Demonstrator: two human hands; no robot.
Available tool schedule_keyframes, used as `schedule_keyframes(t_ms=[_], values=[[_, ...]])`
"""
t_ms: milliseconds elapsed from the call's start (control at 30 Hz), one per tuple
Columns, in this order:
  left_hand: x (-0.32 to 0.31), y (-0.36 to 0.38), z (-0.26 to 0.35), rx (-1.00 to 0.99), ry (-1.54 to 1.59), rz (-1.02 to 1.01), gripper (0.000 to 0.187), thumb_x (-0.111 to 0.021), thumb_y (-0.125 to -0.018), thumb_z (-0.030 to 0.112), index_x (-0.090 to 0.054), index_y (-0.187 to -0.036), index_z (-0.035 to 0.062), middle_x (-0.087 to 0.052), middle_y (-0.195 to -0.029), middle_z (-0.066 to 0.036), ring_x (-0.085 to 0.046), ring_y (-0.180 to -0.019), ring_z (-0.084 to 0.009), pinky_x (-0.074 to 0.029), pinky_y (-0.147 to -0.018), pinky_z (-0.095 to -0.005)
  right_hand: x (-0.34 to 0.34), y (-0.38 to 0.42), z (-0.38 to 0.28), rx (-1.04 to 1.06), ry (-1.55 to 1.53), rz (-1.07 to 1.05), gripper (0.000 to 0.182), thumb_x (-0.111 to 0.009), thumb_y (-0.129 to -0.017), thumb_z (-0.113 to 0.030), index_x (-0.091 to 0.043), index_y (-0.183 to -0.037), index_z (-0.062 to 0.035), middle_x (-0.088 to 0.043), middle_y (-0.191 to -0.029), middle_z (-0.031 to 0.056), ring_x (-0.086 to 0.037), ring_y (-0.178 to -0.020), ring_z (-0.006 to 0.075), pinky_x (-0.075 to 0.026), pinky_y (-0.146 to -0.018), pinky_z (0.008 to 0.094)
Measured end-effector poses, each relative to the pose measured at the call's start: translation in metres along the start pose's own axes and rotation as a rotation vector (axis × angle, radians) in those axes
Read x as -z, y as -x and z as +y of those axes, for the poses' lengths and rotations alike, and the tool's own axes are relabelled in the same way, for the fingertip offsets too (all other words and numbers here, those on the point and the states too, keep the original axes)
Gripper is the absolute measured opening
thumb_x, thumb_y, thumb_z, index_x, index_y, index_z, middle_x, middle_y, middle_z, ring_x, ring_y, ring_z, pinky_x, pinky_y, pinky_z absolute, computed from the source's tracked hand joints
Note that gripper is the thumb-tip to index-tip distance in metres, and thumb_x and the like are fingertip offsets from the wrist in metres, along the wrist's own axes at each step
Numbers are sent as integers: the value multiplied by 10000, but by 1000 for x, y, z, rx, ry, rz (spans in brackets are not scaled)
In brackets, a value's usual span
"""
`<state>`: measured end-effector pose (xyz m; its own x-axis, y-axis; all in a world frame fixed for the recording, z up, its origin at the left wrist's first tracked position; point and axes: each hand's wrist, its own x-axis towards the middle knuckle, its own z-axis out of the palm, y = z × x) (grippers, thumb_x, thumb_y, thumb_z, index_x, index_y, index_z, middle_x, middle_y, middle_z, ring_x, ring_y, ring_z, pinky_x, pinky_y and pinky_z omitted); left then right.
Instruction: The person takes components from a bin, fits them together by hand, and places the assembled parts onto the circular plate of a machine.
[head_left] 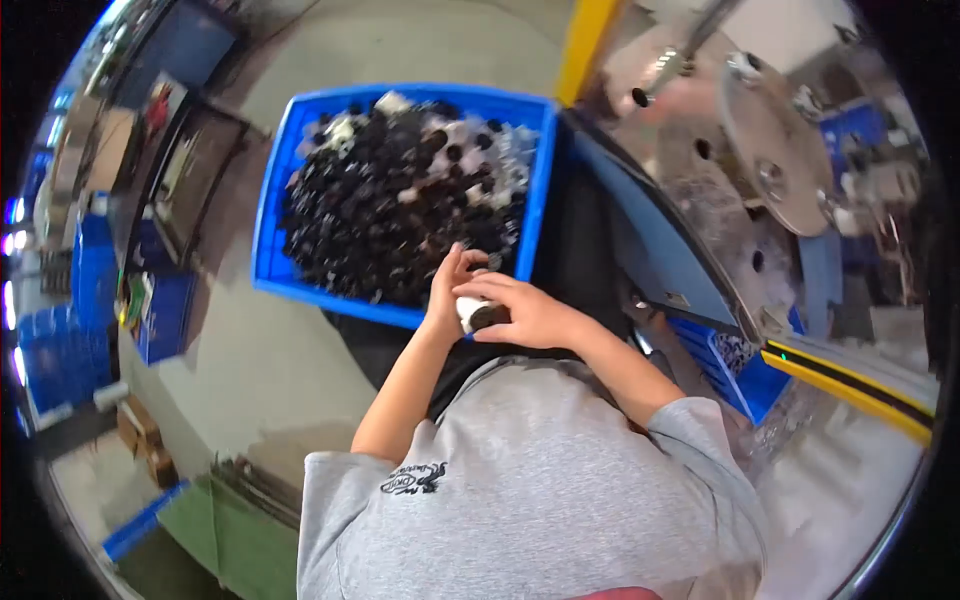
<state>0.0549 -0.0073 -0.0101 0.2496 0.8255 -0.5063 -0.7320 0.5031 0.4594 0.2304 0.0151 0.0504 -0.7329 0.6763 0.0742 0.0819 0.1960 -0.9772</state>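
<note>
A blue crate [268,225] full of small black parts [370,200], with some white and clear pieces among them, is in front of my body. Over its near right edge, my right hand [530,312] is wrapped round a white and dark cylindrical part [474,312]. My left hand [446,290] is close against the left side of that part, its fingers raised and partly curled. Whether the left fingers also grip the part is hidden.
To the right stands a machine with a blue panel [650,230], a yellow frame bar [850,390] and a round metal disc [775,150]. A smaller blue bin [765,390] is below it. Shelving [190,180] and blue bins [60,350] are on the left.
</note>
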Motion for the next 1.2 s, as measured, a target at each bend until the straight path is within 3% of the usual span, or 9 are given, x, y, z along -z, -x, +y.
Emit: schedule_keyframes(t_ms=[267,333,400,500,667,867,933,1033,1200], values=[[-48,-95,1,7,-125,-115,235,-594,-969,301,-604,-1088,99,-630,-875,-89,-598,-775,-176,-489,-729,-293,80,37,-45,-245,201,211,475,-773,-781,-73,-636,-1233,-124,-665,-1203,63,-653,-1026,250,-514,-893,356],[-33,-138,16,-747,-1115,-41,268,-599,-930,221,-608,-1152,72,-643,-985,-110,-613,-813,-234,-502,-769,-332,118,57,-48,-238,127,455,459,-774,-781,-38,-650,-1216,-116,-687,-1189,45,-658,-992,213,-510,-887,336],[-21,-155,37,-1140,-1776,-38,381,-604,-875,192,-596,-1232,59,-634,-1055,-123,-616,-841,-317,-515,-807,-392,162,80,-47,-158,99,731,399,-778,-811,-56,-693,-1195,-120,-706,-1161,24,-654,-973,152,-510,-857,297],[23,-164,28,-1321,-2184,-151,370,-608,-828,174,-607,-1183,72,-638,-1075,-127,-623,-878,-392,-515,-809,-450,234,110,-73,-227,78,1061,291,-682,-938,-144,-683,-1223,-85,-702,-1080,52,-627,-848,112,-512,-739,224],[17,-169,35,-762,-2354,-61,299,-606,-812,185,-616,-1095,85,-651,-1083,-135,-644,-914,-401,-519,-780,-462,313,122,-75,-413,480,1346,319,-683,-938,-277,-708,-1184,-76,-693,-975,30,-568,-714,79,-479,-622,214],[24,-166,36,-664,-2249,-66,334,-630,-799,171,-611,-1123,93,-649,-1054,-154,-651,-897,-404,-521,-742,-492,323,117,-89,-649,456,1059,323,-708,-881,-253,-722,-1143,-64,-698,-945,39,-584,-734,111,-458,-613,240],[20,-167,33,-704,-2181,-5,318,-627,-801,169,-610,-1109,93,-668,-977,-164,-656,-810,-419,-528,-681,-498,345,137,-69,-564,321,1025,387,-720,-872,-280,-697,-1184,-52,-700,-1019,68,-608,-792,151,-489,-701,248],[23,-176,29,-594,-2180,15,290,-598,-834,169,-617,-1115,102,-694,-924,-152,-671,-781,-412,-528,-648,-493,353,145,-62,-496,960,1123,406,-725,-878,-278,-678,-1206,-44,-684,-1072,97,-600,-836,164,-480,-755,258],[7,-183,23,-500,-2225,68,228,-565,-876,188,-632,-1071,93,-708,-891,-156,-683,-762,-402,-530,-637,-494,246,97,-37,-13,627,1135,202,-635,-929,-123,-648,-1123,-66,-647,-1105,60,-584,-842,131,-492,-747,273]])
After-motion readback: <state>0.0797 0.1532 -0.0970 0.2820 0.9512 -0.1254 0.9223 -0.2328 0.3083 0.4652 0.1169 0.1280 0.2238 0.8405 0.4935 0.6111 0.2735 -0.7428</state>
